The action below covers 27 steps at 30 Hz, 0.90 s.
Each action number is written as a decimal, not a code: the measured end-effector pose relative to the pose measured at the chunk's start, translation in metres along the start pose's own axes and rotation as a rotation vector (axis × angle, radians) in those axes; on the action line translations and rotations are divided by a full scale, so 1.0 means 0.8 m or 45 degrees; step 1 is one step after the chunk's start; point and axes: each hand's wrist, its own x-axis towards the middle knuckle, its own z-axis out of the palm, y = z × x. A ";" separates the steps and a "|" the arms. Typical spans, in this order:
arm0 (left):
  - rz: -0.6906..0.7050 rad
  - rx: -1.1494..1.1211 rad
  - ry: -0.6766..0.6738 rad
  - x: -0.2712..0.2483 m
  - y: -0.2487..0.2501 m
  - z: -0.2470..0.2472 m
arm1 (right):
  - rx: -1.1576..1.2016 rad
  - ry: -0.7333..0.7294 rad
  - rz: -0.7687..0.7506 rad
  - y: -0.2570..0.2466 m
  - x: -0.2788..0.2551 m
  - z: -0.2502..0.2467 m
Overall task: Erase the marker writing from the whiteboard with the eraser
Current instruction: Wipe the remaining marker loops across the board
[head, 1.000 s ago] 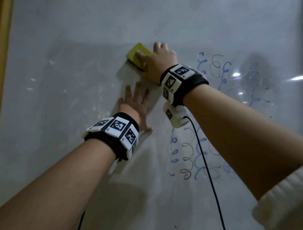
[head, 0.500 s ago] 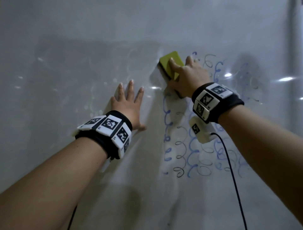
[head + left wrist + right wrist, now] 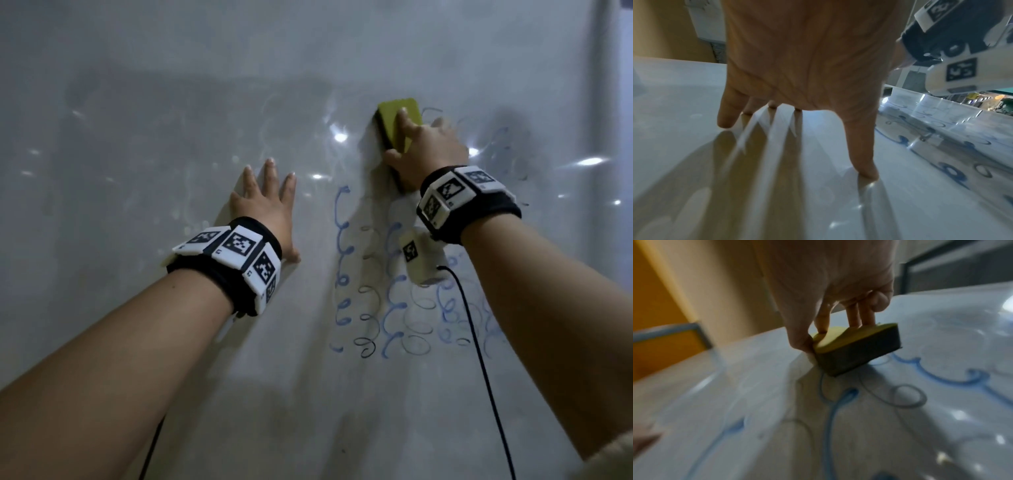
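Right hand (image 3: 426, 150) grips the yellow eraser (image 3: 400, 128), pressed to the whiteboard (image 3: 137, 102) at the top of the blue and black marker loops (image 3: 387, 301); left hand (image 3: 265, 209) lies flat and spread, bracing. Risk: a tilted pad could skim over strokes, and the dangling cable (image 3: 479, 359) could smear ink. Glossy, glare-spotted board, dim room, orange wall (image 3: 659, 305) beyond

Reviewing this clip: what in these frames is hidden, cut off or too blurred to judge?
- Eraser underside: hidden against the whiteboard in every view.
- Marker writing behind the right hand and forearm: covered, head view.
- Writing's right end: faint under glare, head view.
- Left hand middle fingertips: hidden behind the palm, left wrist view.
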 end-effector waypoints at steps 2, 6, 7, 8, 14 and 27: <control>0.002 -0.018 0.009 0.000 0.002 -0.001 | 0.024 -0.001 0.030 0.000 0.002 -0.001; -0.006 -0.040 -0.018 0.001 0.005 -0.004 | -0.074 0.017 -0.128 0.005 -0.006 0.007; -0.012 -0.038 -0.031 0.002 0.007 -0.005 | -0.080 0.038 -0.103 0.011 -0.002 0.003; -0.020 -0.037 -0.044 0.003 0.008 -0.006 | -0.060 0.051 -0.048 0.015 0.003 -0.001; -0.035 -0.080 -0.074 0.003 0.010 -0.005 | -0.028 0.030 -0.189 -0.003 -0.015 0.019; -0.040 -0.055 -0.087 0.000 0.010 -0.007 | -0.018 0.040 -0.070 0.017 -0.029 0.016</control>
